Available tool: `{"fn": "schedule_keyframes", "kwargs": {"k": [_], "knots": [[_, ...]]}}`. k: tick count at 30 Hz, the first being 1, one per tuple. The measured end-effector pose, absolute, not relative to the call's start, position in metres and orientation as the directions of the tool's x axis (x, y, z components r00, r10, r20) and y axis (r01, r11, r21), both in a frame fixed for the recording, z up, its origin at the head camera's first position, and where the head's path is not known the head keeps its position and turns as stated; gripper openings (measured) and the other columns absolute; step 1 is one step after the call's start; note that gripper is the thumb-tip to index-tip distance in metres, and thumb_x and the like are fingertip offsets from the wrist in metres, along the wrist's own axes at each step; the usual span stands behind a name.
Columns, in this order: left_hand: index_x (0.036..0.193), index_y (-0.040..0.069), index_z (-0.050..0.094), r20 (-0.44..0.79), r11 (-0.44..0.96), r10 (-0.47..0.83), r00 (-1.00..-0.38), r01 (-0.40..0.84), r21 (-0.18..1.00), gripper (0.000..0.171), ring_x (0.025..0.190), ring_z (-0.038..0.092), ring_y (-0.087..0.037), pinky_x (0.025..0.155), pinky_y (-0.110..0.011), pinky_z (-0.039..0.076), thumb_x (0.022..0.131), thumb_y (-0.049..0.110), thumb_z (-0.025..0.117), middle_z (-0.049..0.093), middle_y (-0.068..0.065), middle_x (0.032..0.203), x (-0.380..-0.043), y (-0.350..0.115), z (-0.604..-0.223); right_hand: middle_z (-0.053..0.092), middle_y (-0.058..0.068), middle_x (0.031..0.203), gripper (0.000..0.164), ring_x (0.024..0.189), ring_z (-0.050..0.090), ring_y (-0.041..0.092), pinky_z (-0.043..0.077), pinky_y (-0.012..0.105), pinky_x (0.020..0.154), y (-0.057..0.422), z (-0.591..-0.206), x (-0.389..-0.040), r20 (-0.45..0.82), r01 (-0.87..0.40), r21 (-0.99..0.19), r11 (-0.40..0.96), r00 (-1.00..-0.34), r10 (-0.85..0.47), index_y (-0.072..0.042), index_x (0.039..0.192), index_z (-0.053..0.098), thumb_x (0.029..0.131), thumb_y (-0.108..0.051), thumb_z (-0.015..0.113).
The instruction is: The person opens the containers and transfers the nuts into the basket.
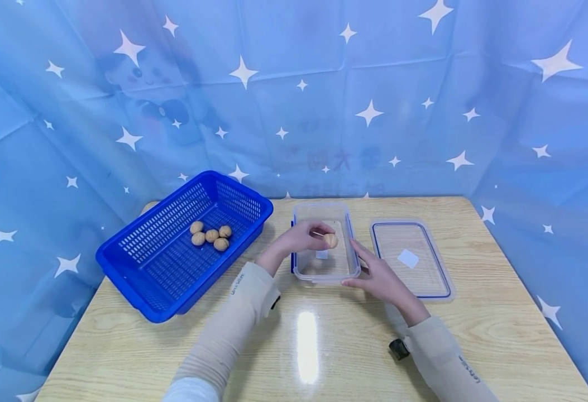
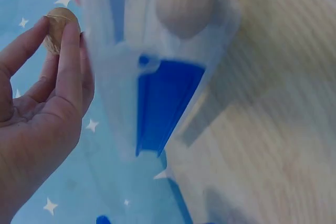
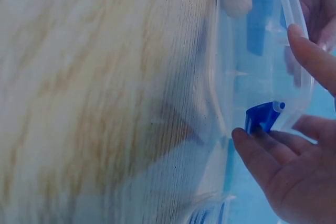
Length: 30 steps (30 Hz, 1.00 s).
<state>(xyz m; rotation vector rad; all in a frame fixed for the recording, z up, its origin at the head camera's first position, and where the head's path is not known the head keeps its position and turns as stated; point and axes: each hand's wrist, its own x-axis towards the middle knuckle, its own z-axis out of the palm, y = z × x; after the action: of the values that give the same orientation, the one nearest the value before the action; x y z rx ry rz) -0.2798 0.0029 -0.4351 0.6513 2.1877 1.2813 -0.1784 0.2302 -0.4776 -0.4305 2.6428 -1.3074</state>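
Note:
My left hand [image 1: 304, 237] pinches a walnut [image 1: 330, 240] between thumb and fingertips, over the clear plastic container [image 1: 324, 277]. In the left wrist view the held walnut [image 2: 61, 30] shows beside the container wall. Another walnut [image 3: 237, 0] lies inside the container, seen through its side in both wrist views and hidden in the head view. My right hand [image 1: 378, 276] rests against the container's near right corner, fingers fairly straight and spread. In the right wrist view its thumb lies at the rim and its other fingers touch near a blue latch [image 3: 262, 116].
A blue plastic basket [image 1: 213, 273] stands on the left, with several walnuts [image 1: 211, 235] in it. The container's clear lid [image 1: 408, 240], edged with a blue seal, lies flat on the wooden table [image 1: 354, 357] to the right. A blue star-patterned curtain [image 1: 294, 100] hangs behind.

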Motion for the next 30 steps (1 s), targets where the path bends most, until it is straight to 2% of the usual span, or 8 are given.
{"fn": "schedule_keyframes", "kwargs": {"k": [12,19,30], "knots": [[0.135,0.004,0.058,-0.171,0.431,0.561,-0.81,0.109,0.896,0.041,0.123,0.058,-0.029,0.099,-0.035,0.053,0.095,0.009,0.064,0.06,-0.016,0.134,-0.294,-0.031,-0.396,0.012,0.026,0.165,0.102,0.148,0.024,0.048,0.043,0.053,0.11,0.23,-0.478,-0.179,-0.028,-0.175,-0.798,0.577,-0.945,-0.325,-0.004,0.16,0.012,0.086,-0.027,0.079],[0.138,0.007,0.056,-0.178,0.434,0.496,-0.85,0.065,0.898,0.044,0.127,0.056,-0.03,0.104,-0.044,0.05,0.095,0.012,0.064,0.057,-0.014,0.139,-0.302,-0.059,-0.373,0.011,0.027,0.165,0.102,0.146,0.025,0.049,0.043,0.052,0.109,0.23,-0.476,-0.178,-0.028,-0.175,-0.792,0.585,-0.947,-0.321,-0.004,0.16,0.012,0.086,-0.026,0.079],[0.142,0.01,0.052,-0.168,0.479,0.374,-0.912,0.035,0.877,0.047,0.127,0.054,-0.031,0.109,-0.048,0.048,0.098,0.019,0.063,0.054,-0.015,0.14,-0.309,-0.116,-0.362,0.013,0.026,0.164,0.101,0.146,0.027,0.048,0.044,0.052,0.109,0.231,-0.478,-0.18,-0.023,-0.191,-0.769,0.61,-0.946,-0.325,-0.005,0.16,0.013,0.086,-0.029,0.078]]}}
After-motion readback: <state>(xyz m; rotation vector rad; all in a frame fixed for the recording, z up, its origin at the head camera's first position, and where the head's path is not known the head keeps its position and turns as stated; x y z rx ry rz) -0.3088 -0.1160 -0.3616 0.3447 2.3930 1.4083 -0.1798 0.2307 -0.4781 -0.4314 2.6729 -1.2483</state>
